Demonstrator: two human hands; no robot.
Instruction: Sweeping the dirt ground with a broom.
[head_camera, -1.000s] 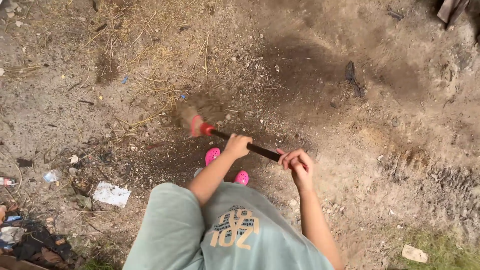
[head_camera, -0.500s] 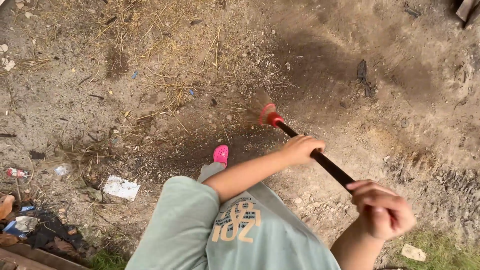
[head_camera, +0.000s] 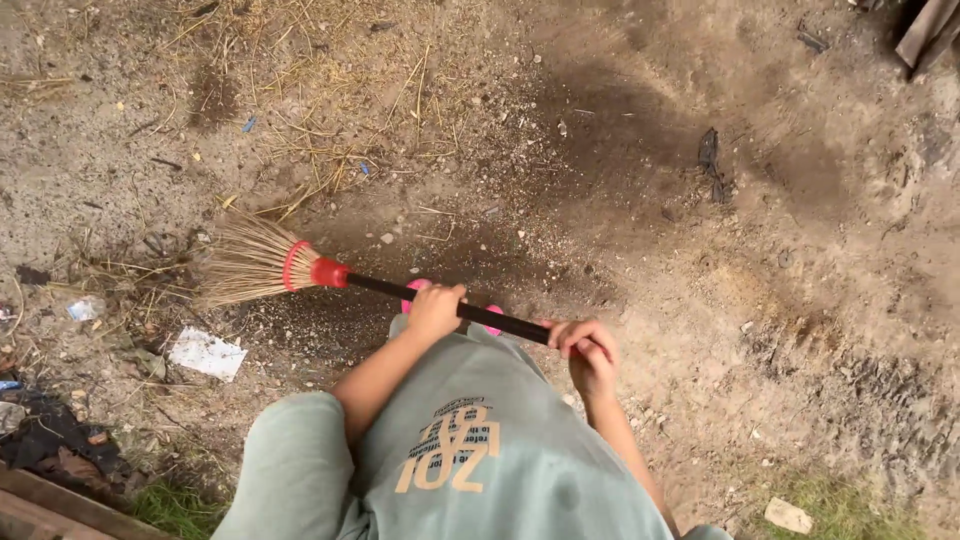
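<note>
Sweeping: you are working a straw broom (head_camera: 300, 268) over a bare dirt yard (head_camera: 800, 250), seen from above your own chest.
Left hand: your left hand (head_camera: 436, 310) is wrapping its fingers closed around the black handle, about midway along it.
Right hand: your right hand (head_camera: 588, 352) is curling shut over the top end of the same handle, close to your body.
Broom: its fanned straw bristles are lying on the ground toward the left edge of the yard, with the red collar just behind them and the handle running back to your hands.
Feet: pink footwear (head_camera: 415, 290) is peeking out just under the handle, between your hands and the bristles.
Done so far: by my reading, the darker, finer patch of soil in front of you is looking mostly brushed over.
Left to do: scattered dry straw (head_camera: 340, 110) is lying across the top left of the yard, and a white paper scrap (head_camera: 206, 353), a small plastic wrapper (head_camera: 85, 308) and dark rubbish are sitting near the left edge beside the bristles.
Far corner: another pale scrap (head_camera: 788, 515) is resting on the grass (head_camera: 860, 510) at the bottom right.
</note>
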